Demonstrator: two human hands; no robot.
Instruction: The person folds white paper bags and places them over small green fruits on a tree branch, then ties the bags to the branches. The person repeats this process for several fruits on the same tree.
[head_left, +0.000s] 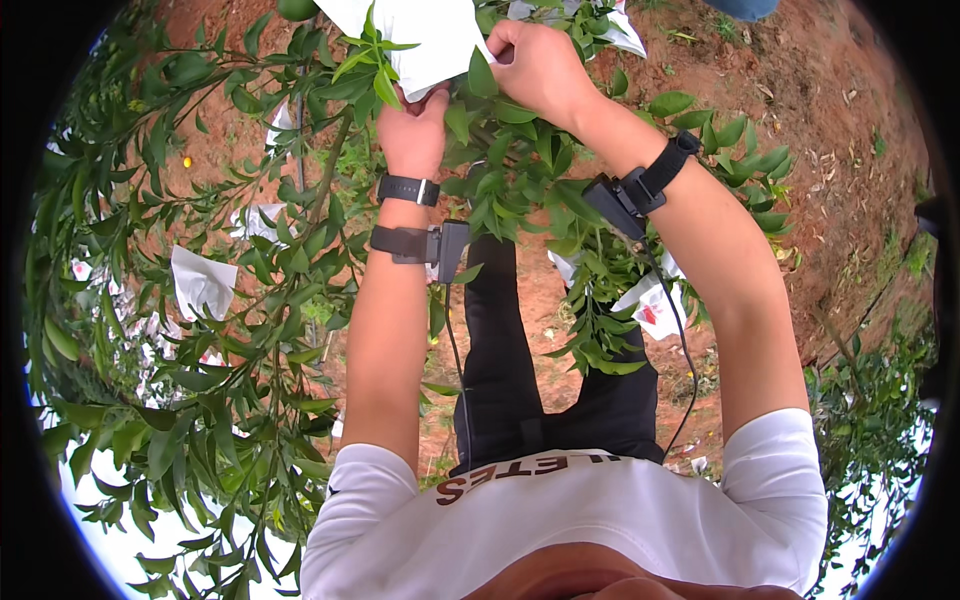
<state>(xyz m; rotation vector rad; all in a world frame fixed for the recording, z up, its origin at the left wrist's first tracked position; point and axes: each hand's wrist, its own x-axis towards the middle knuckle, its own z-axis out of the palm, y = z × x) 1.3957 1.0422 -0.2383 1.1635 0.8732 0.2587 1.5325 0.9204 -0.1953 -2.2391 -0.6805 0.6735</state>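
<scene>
A white paper bag (439, 49) is spread at the top of the view among green leaves. My left hand (414, 131) grips its lower edge, fingers partly hidden under the paper. At the bag's right edge, my right hand (541, 73) is curled with thumb and forefinger pinching the paper. Pale young leaves (369, 58) overlap the bag's left part. Whether anything is inside the bag cannot be seen. A leafy citrus branch (517, 142) runs just below both hands.
More white bags hang in the foliage, one at left (204, 283) and one with a red mark at right (655, 306). A round green fruit (298, 7) shows at the top. Cables (684, 375) trail from the wrist devices. Reddish soil (817, 165) lies below.
</scene>
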